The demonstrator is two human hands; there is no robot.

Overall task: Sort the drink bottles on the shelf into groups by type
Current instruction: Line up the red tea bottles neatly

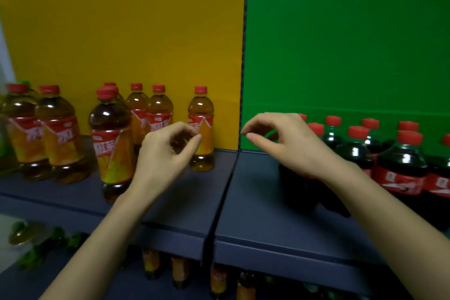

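On my feed, a yellow panel [121, 19] backs the left half of the dark blue shelf [255, 214]. At 9 o'clock, 2 tea bottles [58, 139] with red caps and amber liquid stand side by side. Toward 3 o'clock from them a front tea bottle [110, 146] stands nearest the shelf edge, with 3 more behind it at its 12 to 1 o'clock. My left hand [165, 156] hovers just past that group, fingers loosely curled around nothing, thumb and forefinger slightly apart. A lone tea bottle [201, 114] stands upright at its 1 o'clock, against the yellow panel. The forefinger tip overlaps its label, and I cannot tell whether it touches. Below the shelf edge, at 6 o'clock, more bottles [180, 273] show on a lower level, blurred. Past the seam, a green panel [341, 44] backs the right half. My right hand [287, 143] hangs there, fingers relaxed and bent, gripping nothing. The cola bottles [403, 165], dark with red caps, crowd at its 3 o'clock, and 1 stands partly hidden behind the wrist.
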